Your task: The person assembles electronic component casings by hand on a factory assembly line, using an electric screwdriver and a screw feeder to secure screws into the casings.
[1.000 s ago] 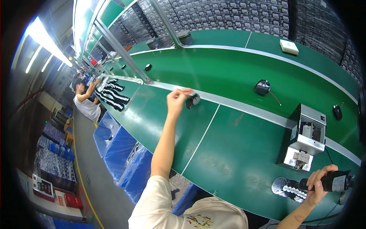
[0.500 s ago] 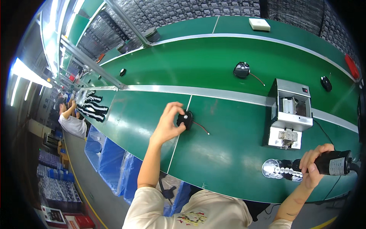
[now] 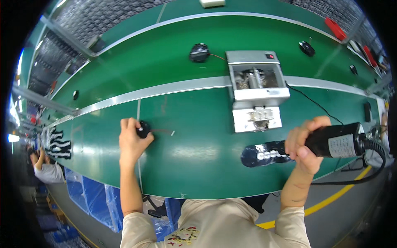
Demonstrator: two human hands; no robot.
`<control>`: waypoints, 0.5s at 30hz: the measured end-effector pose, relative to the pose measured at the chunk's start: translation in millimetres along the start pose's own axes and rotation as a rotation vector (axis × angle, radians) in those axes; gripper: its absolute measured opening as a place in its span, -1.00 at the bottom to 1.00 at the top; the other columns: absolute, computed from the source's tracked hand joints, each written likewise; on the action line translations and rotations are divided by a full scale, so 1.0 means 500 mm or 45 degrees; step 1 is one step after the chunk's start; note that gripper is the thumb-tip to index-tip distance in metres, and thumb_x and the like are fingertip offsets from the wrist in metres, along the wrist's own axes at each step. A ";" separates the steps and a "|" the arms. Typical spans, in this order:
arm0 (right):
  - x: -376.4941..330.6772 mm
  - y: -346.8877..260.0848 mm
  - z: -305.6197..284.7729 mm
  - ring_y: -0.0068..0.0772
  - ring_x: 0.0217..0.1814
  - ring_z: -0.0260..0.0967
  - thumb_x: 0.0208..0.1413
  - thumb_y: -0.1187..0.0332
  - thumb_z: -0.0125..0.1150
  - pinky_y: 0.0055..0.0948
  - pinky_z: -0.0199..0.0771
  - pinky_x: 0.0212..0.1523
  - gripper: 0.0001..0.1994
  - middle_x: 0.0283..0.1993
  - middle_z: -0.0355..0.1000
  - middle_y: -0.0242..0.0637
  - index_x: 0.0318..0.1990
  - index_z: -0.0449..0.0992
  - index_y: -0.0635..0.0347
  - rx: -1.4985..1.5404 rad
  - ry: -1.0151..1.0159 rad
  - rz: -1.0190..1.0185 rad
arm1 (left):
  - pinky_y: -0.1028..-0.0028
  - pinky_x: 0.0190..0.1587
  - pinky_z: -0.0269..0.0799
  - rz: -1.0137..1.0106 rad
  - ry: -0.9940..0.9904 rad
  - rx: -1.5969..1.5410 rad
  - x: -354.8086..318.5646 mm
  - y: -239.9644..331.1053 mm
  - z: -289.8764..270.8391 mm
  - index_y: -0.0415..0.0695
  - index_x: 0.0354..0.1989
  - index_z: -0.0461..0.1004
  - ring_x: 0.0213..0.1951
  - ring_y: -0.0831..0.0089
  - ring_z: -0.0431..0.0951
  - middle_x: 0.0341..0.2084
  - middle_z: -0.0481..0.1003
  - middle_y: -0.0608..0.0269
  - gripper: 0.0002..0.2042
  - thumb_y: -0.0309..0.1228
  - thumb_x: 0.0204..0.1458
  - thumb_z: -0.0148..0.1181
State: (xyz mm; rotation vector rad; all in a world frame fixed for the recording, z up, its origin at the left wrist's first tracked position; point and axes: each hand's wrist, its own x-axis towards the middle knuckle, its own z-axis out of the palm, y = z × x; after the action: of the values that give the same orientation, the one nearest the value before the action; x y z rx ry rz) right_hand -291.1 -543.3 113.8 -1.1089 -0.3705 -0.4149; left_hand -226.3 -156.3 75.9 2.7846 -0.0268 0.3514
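Note:
My left hand (image 3: 131, 138) is at the left-centre of the green bench. Its thumb and fingers close around a small round black part (image 3: 143, 129), from which a thin wire runs right to a white plug. My right hand (image 3: 305, 144) grips a black handheld tool (image 3: 337, 140) with a pale label and a ribbed black cord at its rear. In front of that hand a glossy dark piece with bright round reflections (image 3: 264, 154) extends to the left over the bench; whether it belongs to the tool I cannot tell.
A silver machine (image 3: 256, 89) with an open top stands beyond my right hand, its black cable (image 3: 316, 103) trailing right. Similar black parts (image 3: 199, 53) lie on the green strip behind. Blue-lined bins (image 3: 93, 194) stand by the left front edge. A co-worker (image 3: 47, 171) is far left.
My view has swung to the right, so the bench and machine appear further left. Both hands keep their holds, the left one now wrapped more closely around the black part.

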 end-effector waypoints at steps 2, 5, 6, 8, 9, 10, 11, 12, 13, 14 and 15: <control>0.002 -0.004 0.001 -0.54 -0.65 0.19 -0.19 0.55 0.22 -0.57 0.28 -0.58 -0.55 -0.60 0.20 -0.36 -0.11 0.17 0.25 -0.015 0.021 0.026 | 0.27 -0.30 0.38 0.170 -0.043 -0.173 -0.001 0.004 -0.004 -0.17 -0.40 0.24 -0.33 0.07 0.39 -0.34 0.26 0.11 -0.65 -0.54 -0.38 0.27; 0.004 -0.010 -0.009 -0.54 -0.63 0.21 -0.18 0.54 0.22 -0.57 0.30 -0.55 -0.55 -0.60 0.21 -0.36 -0.11 0.17 0.25 -0.063 -0.010 0.023 | 0.31 -0.24 0.37 0.154 -0.136 -0.269 -0.010 -0.003 0.009 -0.19 -0.40 0.24 -0.30 0.14 0.39 -0.31 0.25 0.12 -0.62 -0.61 -0.44 0.27; 0.004 -0.009 -0.010 -0.54 -0.62 0.22 -0.18 0.54 0.23 -0.57 0.30 -0.55 -0.55 -0.59 0.21 -0.36 -0.11 0.17 0.25 -0.082 -0.033 0.010 | 0.31 -0.24 0.37 0.159 -0.147 -0.277 -0.013 0.005 0.010 -0.19 -0.40 0.24 -0.30 0.14 0.39 -0.31 0.25 0.12 -0.62 -0.61 -0.44 0.27; 0.001 -0.010 -0.004 -0.54 -0.62 0.22 -0.18 0.53 0.24 -0.57 0.31 -0.53 -0.55 -0.59 0.22 -0.36 -0.11 0.17 0.25 -0.095 0.011 0.041 | 0.31 -0.18 0.39 0.295 -0.162 -0.303 -0.019 0.034 0.006 -0.19 -0.42 0.27 -0.23 0.16 0.44 -0.30 0.26 0.13 -0.64 -0.65 -0.46 0.27; 0.002 -0.011 0.000 -0.54 -0.62 0.22 -0.18 0.52 0.24 -0.57 0.31 -0.54 -0.55 -0.59 0.22 -0.36 -0.11 0.17 0.25 -0.079 0.011 0.057 | 0.30 -0.14 0.42 0.418 -0.168 -0.452 -0.025 0.056 0.010 -0.20 -0.48 0.28 -0.12 0.13 0.46 -0.28 0.27 0.12 -0.67 -0.67 -0.47 0.26; 0.002 -0.010 0.000 -0.55 -0.62 0.21 -0.18 0.51 0.25 -0.57 0.31 -0.54 -0.55 -0.59 0.22 -0.36 -0.11 0.17 0.25 -0.065 0.010 0.072 | 0.29 -0.13 0.45 0.490 -0.283 -0.473 -0.035 0.092 0.010 -0.19 -0.52 0.31 -0.04 0.09 0.45 -0.27 0.27 0.11 -0.71 -0.66 -0.47 0.28; 0.002 -0.010 -0.003 -0.55 -0.62 0.21 -0.18 0.51 0.25 -0.57 0.31 -0.54 -0.55 -0.60 0.23 -0.36 -0.11 0.17 0.25 -0.083 -0.010 0.072 | 0.28 -0.15 0.47 0.635 -0.360 -0.596 -0.042 0.119 0.026 -0.18 -0.53 0.36 -0.04 0.09 0.44 -0.25 0.27 0.10 -0.73 -0.64 -0.46 0.30; 0.001 -0.012 -0.004 -0.55 -0.62 0.21 -0.18 0.51 0.25 -0.57 0.31 -0.54 -0.55 -0.60 0.23 -0.36 -0.11 0.17 0.25 -0.084 -0.013 0.076 | 0.28 -0.10 0.46 0.729 -0.469 -0.700 -0.052 0.147 0.043 -0.16 -0.48 0.41 -0.04 0.09 0.42 -0.25 0.27 0.11 -0.74 -0.62 -0.43 0.29; 0.001 -0.010 -0.002 -0.55 -0.62 0.21 -0.18 0.51 0.24 -0.57 0.31 -0.55 -0.55 -0.60 0.23 -0.36 -0.11 0.17 0.25 -0.076 -0.021 0.058 | 0.27 -0.07 0.44 0.912 -0.535 -0.775 -0.056 0.173 0.055 -0.14 -0.45 0.45 -0.03 0.09 0.41 -0.25 0.27 0.12 -0.73 -0.62 -0.42 0.28; 0.001 -0.008 0.000 -0.55 -0.63 0.21 -0.18 0.51 0.24 -0.57 0.32 -0.55 -0.55 -0.60 0.23 -0.36 -0.11 0.17 0.25 -0.069 -0.029 0.039 | 0.26 -0.06 0.42 1.027 -0.564 -0.848 -0.063 0.199 0.073 -0.13 -0.43 0.46 -0.04 0.10 0.40 -0.25 0.27 0.14 -0.73 -0.63 -0.41 0.27; 0.001 -0.007 -0.001 -0.55 -0.63 0.21 -0.18 0.51 0.24 -0.57 0.32 -0.55 -0.55 -0.60 0.23 -0.36 -0.11 0.17 0.25 -0.070 -0.033 0.042 | 0.25 -0.08 0.43 1.118 -0.608 -0.924 -0.064 0.227 0.086 -0.13 -0.42 0.46 -0.02 0.10 0.40 -0.25 0.28 0.15 -0.73 -0.64 -0.40 0.25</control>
State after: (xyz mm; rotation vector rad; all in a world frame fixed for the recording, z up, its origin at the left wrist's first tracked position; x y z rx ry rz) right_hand -292.3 -545.1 116.3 -1.1732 -0.3651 -0.3836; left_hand -253.8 -278.2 65.6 1.9206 -1.2295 -0.1334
